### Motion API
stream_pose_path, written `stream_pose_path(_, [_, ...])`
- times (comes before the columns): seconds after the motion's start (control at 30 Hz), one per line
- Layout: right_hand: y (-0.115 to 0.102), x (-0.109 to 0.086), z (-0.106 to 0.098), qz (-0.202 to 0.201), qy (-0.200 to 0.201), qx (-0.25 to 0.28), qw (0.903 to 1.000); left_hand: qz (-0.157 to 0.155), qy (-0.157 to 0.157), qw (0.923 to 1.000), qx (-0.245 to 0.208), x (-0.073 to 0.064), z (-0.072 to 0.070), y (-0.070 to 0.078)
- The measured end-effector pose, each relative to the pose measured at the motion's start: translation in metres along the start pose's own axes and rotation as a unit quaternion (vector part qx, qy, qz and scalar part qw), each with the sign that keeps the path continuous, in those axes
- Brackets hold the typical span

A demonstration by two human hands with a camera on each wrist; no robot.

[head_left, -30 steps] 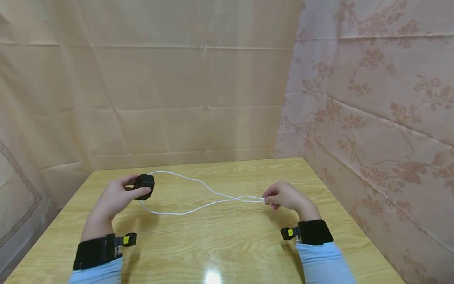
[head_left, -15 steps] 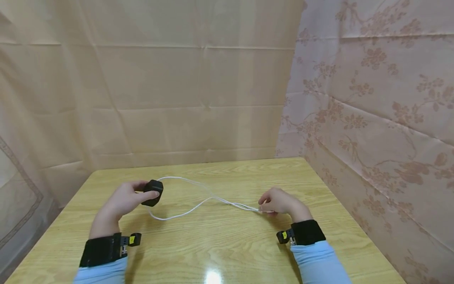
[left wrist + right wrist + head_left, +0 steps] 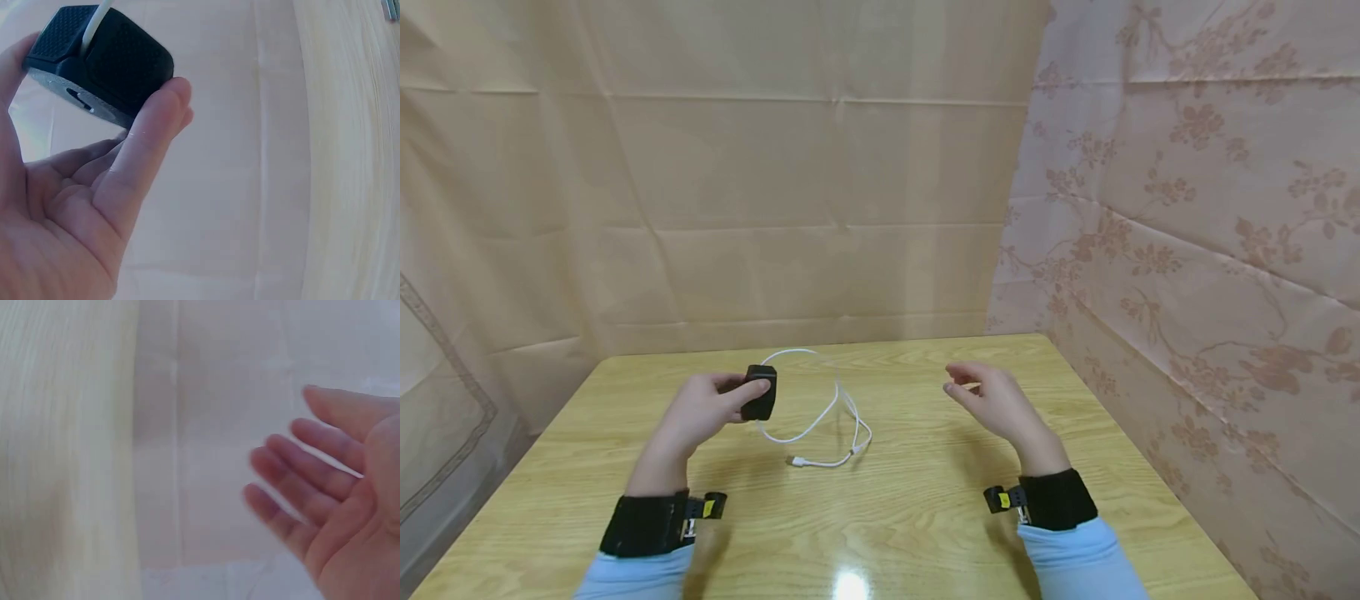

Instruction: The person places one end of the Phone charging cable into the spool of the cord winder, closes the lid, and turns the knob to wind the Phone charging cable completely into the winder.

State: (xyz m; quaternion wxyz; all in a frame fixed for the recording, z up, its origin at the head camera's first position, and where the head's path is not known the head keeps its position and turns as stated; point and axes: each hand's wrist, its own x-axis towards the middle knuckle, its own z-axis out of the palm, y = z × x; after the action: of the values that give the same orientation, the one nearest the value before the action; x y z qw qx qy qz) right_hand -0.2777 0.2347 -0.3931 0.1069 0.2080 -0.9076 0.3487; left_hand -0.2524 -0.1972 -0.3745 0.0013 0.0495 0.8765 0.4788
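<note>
My left hand point(image 3: 703, 408) pinches a small black block point(image 3: 761, 393) with rounded edges between thumb and fingers, above the table. In the left wrist view the block has textured sides and a slot in its lower face. A white cable point(image 3: 811, 431) comes off it above and below and loops out to its right. One cable end carries a white plug with a metal tip point(image 3: 797, 461), hanging over or touching the table; I cannot tell which. My right hand point(image 3: 996, 404) is raised to the right of the cable. In the right wrist view its fingers point(image 3: 300, 469) are loosely spread and hold nothing.
The wood-grain table point(image 3: 910, 533) reaches back to a beige curtain point(image 3: 775, 208). A floral cloth point(image 3: 1187, 250) hangs along the right side. Each wrist wears a black band point(image 3: 1057, 500) with a small camera point(image 3: 997, 500).
My right hand has let go of the cable ends and lifted slightly. The cable has sprung back leftward into a loose loop. My left hand has moved right with the block.
</note>
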Motion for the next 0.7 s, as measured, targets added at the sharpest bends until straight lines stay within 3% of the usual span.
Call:
stream_pose_path(0.13, [-0.020,0.001,0.007,-0.085,0.060,-0.008,0.9945,0.012,0.013,0.9994,-0.030,-0.002,0.010,0.010])
stream_pose_path(0.3, [-0.042,0.003,0.022,-0.205,0.097,-0.016,0.9737,0.037,0.023,0.9959,-0.079,-0.003,0.025,0.020])
stream_pose_path(0.5, [-0.069,0.001,0.048,-0.309,0.094,-0.005,0.9463,0.069,0.038,0.9911,-0.107,-0.004,0.048,0.031])
stream_pose_path(0.7, [-0.084,-0.003,0.075,-0.358,0.057,-0.075,0.9291,0.090,0.048,0.9859,-0.133,-0.007,0.067,0.040])
